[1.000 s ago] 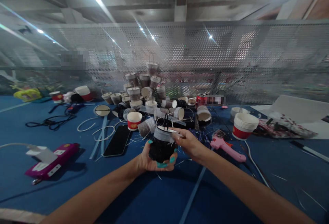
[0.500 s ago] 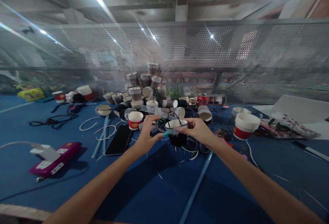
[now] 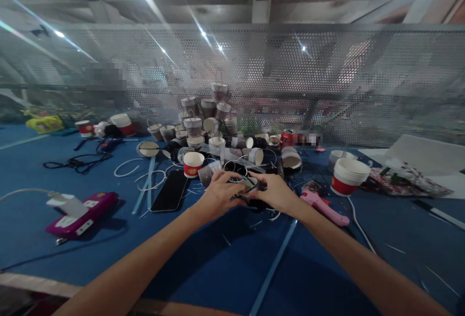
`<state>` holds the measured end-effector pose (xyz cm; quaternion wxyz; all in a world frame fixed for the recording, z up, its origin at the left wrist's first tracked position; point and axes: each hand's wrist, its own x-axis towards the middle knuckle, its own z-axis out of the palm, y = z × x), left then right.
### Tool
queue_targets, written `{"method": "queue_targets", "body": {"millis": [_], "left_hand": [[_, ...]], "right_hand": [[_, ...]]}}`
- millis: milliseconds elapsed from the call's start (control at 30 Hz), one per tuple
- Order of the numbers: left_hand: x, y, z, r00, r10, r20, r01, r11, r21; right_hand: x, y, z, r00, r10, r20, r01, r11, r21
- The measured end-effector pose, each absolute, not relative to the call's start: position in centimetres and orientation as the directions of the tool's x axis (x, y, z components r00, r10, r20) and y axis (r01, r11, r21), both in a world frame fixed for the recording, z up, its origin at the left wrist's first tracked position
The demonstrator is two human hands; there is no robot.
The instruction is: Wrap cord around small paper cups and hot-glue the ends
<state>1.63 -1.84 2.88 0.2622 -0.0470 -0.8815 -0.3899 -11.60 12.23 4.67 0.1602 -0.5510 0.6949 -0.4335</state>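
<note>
Near the middle of the blue table, a small dark cup with a pale rim (image 3: 252, 185) is between my hands, mostly covered by fingers. My left hand (image 3: 222, 191) closes on its left side, fingers bent over the rim. From the right, my right hand (image 3: 273, 191) grips the rim between thumb and fingers. A thin handle loop shows above the cup. Just behind my left hand lies a grey wrapped cup (image 3: 209, 173) on its side, beside a red and white paper cup (image 3: 193, 164).
Behind stands a pile of wrapped cups (image 3: 193, 126). A black phone (image 3: 170, 191) and purple power strip (image 3: 83, 215) lie left. To the right are a pink glue gun (image 3: 325, 208), stacked paper cups (image 3: 349, 176) and a red can (image 3: 286, 139).
My left hand has moved right and closed around the cup, which is now tilted and more covered. The pink tool beside my right forearm has come into clearer view.
</note>
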Motion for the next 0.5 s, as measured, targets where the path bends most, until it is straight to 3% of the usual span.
{"method": "queue_targets", "body": {"millis": [100,233,500], "left_hand": [[1.2,-1.6,2.6,-0.882,-0.076,0.466,0.273,0.722,0.636],[1.2,-1.5,2.6,-0.955,-0.025,0.297,0.205,0.666,0.717],[1.2,-0.5,2.0,-0.965,-0.186,0.184,0.039,0.593,0.804]], "right_hand": [[-11.0,12.3,4.8,-0.382,-0.894,0.235,-0.682,0.101,-0.724],[-10.5,12.5,4.9,-0.402,-0.89,0.217,-0.735,0.172,-0.656],[-9.9,12.2,4.5,-0.382,-0.9,0.211,-0.636,0.091,-0.767]]}}
